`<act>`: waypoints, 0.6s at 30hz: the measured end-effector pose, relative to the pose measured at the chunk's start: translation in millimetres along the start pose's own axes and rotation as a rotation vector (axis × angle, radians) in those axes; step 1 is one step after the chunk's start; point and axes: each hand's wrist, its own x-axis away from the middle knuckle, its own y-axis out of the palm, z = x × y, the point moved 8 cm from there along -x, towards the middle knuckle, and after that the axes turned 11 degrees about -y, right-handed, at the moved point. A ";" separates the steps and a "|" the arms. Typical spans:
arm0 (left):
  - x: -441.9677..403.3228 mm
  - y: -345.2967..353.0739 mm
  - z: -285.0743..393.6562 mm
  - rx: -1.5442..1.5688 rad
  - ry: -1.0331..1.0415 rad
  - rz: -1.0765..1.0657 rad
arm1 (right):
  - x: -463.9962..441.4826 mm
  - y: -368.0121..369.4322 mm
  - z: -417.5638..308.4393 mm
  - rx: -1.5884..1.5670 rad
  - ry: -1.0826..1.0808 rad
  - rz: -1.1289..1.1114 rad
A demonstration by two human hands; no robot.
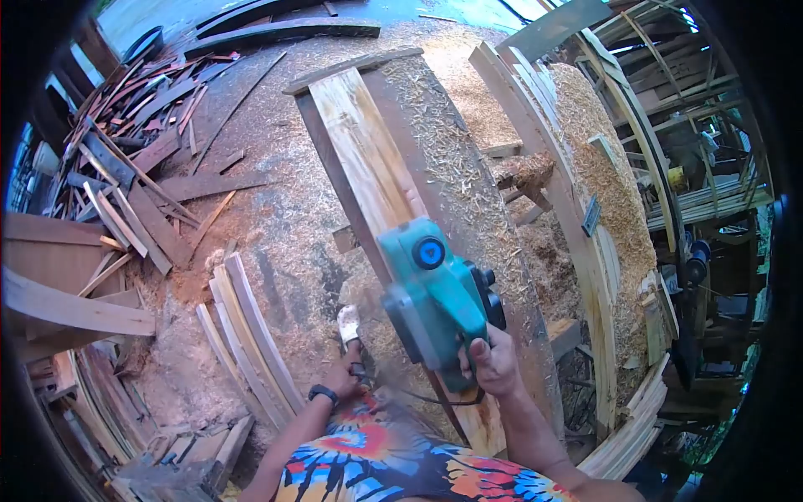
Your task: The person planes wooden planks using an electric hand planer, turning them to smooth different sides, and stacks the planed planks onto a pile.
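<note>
A teal electric planer point(447, 289) rests on a pale wooden board point(368, 155), with the fingers of my right hand point(495, 364) wrapped round its rear handle. The board lies lengthwise on a brown workbench point(401, 109) and passes beneath the planer. My left hand point(341, 376) is low beside the bench's left side, with a dark band on the wrist. Something white point(348, 320) shows just beyond its fingers. Blur and shadow hide how those fingers are set and whether they hold anything. A dark cord point(435, 402) trails from the planer's rear.
Wood shavings point(443, 138) cover the bench's right part and much of the floor. A scrap pile point(159, 109) lies at the far left. Cut strips point(251, 335) stand to the left. Along the right runs another long plank point(585, 251), with a small dark block point(591, 216) on it.
</note>
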 end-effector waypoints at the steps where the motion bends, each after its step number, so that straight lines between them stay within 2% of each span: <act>1: 0.1 -2.7 6.6 0.020 0.008 -0.001 | 1.5 -0.7 -0.6 -0.002 0.023 0.010; 7: -54.3 17.5 -13.2 0.032 -0.055 -0.154 | -95.9 21.0 -29.5 0.174 -0.051 0.014; 10: -50.2 -17.4 -0.6 0.213 -0.169 -0.184 | -170.8 42.3 -53.9 0.245 -0.188 0.039; 13: -37.1 -51.3 19.9 0.585 -0.146 -0.146 | -251.9 69.1 -81.9 0.295 -0.288 0.032; 14: -61.5 -32.0 -6.0 0.583 -0.120 -0.115 | -280.1 78.0 -91.6 0.327 -0.327 0.029; 17: -32.0 -58.8 33.8 1.176 -0.200 -0.282 | -350.2 100.0 -123.3 0.410 -0.373 0.038; 18: -34.5 -61.4 41.8 1.292 -0.128 -0.353 | -382.5 106.9 -121.9 0.398 -0.396 0.015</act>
